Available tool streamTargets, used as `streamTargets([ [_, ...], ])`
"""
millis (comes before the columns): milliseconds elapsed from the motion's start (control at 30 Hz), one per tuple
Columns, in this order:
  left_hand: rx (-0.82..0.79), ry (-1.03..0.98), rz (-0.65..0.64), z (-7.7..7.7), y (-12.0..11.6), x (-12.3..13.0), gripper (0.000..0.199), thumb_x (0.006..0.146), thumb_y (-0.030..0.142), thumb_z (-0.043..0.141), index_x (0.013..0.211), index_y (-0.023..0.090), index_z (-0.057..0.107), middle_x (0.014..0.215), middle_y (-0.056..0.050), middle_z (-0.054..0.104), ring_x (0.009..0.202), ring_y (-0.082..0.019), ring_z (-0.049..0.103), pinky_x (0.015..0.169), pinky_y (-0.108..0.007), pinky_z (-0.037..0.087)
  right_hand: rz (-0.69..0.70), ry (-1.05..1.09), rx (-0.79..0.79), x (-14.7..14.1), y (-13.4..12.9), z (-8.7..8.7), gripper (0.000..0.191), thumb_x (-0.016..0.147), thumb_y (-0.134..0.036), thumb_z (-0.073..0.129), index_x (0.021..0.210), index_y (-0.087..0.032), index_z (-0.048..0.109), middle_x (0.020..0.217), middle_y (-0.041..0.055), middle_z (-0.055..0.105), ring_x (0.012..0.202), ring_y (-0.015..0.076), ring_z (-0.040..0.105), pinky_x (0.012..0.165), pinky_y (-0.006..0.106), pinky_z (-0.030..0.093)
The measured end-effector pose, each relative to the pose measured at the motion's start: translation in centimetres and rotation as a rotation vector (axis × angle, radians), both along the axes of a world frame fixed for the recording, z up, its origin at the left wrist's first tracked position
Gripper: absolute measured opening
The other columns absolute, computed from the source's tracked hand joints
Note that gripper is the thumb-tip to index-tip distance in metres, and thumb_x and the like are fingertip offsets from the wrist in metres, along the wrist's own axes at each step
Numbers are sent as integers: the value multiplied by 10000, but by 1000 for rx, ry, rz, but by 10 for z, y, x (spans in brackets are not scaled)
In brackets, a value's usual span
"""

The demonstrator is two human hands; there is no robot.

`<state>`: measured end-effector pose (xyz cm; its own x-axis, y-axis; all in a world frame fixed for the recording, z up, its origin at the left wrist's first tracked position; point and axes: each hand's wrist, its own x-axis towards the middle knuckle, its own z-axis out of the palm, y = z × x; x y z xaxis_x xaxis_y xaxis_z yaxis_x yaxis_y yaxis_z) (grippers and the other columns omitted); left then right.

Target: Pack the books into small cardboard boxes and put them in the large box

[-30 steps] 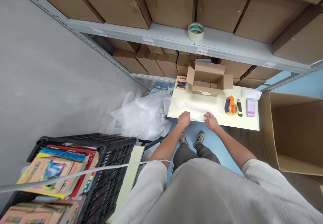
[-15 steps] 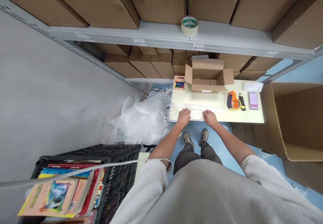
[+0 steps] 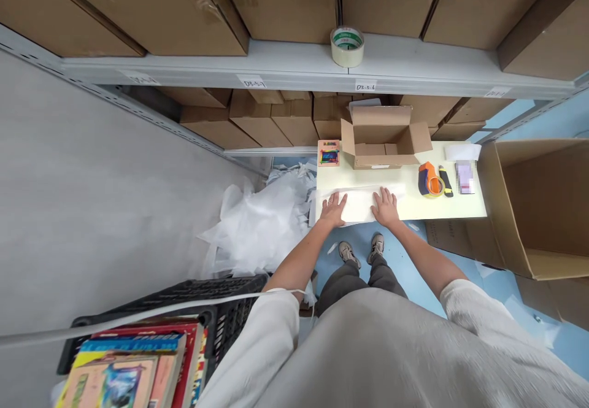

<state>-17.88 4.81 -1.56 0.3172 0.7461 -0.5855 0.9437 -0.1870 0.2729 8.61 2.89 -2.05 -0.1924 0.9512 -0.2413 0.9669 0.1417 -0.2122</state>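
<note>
A white, thin wrapping sheet (image 3: 359, 204) lies along the front edge of the cream table (image 3: 414, 208). My left hand (image 3: 334, 210) rests on its left part, fingers spread. On its right part lies my right hand (image 3: 385, 206), palm down with fingers apart. Whether anything is inside the sheet cannot be seen. Behind it stands an open cardboard box (image 3: 384, 144), flaps out. Left of the box is a small book (image 3: 329, 153) with a colourful cover. Toward the right are an orange tape dispenser (image 3: 429, 180), a yellow-black box cutter (image 3: 445, 181) and a light purple item (image 3: 465, 177).
A shelf (image 3: 294, 67) with cardboard boxes and a tape roll (image 3: 347, 47) spans the back. A large open carton (image 3: 543, 205) stands at right. White wrapping material (image 3: 262, 230) is heaped at left. Books (image 3: 133, 365) fill a black crate (image 3: 225, 316); a pale cable (image 3: 138, 319) crosses above it.
My fingers have gone from curled at the sheet's folded strip to spread flat on it. The sheet looks broader between my hands. The whole view has shifted slightly.
</note>
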Motion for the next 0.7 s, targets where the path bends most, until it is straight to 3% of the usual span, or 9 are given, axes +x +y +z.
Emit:
streamTargets([
  [200,47,6,85,2,11,-15,1013,941,616,676,1760,238,217,1844,-188,106,1680,-419,195,1330,-578,212,-108,60,153,-4,-12,8,636,1034,-357,427,1641,-166,432,1788,212,250,1653,398,178,1293,644,161],
  [400,93,30,108,-6,14,-26,1071,873,535,775,1747,214,245,1834,-200,143,1687,-418,156,1344,-578,161,-365,112,160,7,-9,1,707,1012,-430,441,1665,-172,352,1759,251,210,1569,427,328,1188,628,382],
  [567,100,27,142,-4,19,-34,1086,832,548,808,1730,226,287,1833,-202,140,1661,-453,211,1311,-572,246,-403,283,143,14,0,-7,735,986,-354,441,1681,-159,303,1544,239,439,1341,357,558,1047,503,540],
  [700,127,49,115,-1,22,-37,1092,781,507,868,1706,243,351,1836,-190,133,1674,-459,162,1332,-593,187,-441,213,130,16,0,1,681,943,-233,459,1619,-159,439,1366,205,548,1164,346,596,977,499,534],
])
